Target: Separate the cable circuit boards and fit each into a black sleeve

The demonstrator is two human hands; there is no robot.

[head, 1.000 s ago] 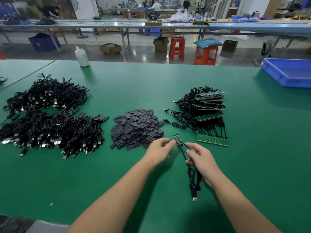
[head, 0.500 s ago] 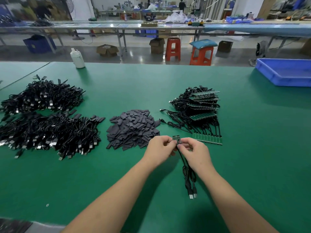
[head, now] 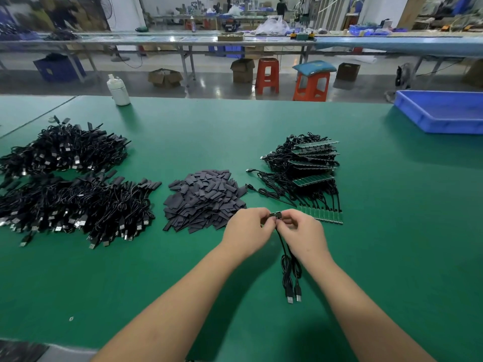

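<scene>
My left hand (head: 248, 231) and my right hand (head: 300, 231) meet over the green table and both pinch a small joined piece of circuit board (head: 277, 215) between their fingertips. Two black USB cables (head: 290, 273) hang from the board toward me, their plugs lying side by side on the table. A heap of black sleeves (head: 203, 199) lies just left of my hands. A strip of joined green boards (head: 322, 216) with cables lies to the right, below a stack of more board strips (head: 305, 165).
Two large heaps of finished black cables (head: 70, 199) fill the left side of the table (head: 392, 257). A white bottle (head: 118, 90) stands at the far edge. A blue tray (head: 444, 113) sits at the far right.
My right hand moved up from the cable to the board, so both hands now pinch it together. The cable plugs slid a little with it.
</scene>
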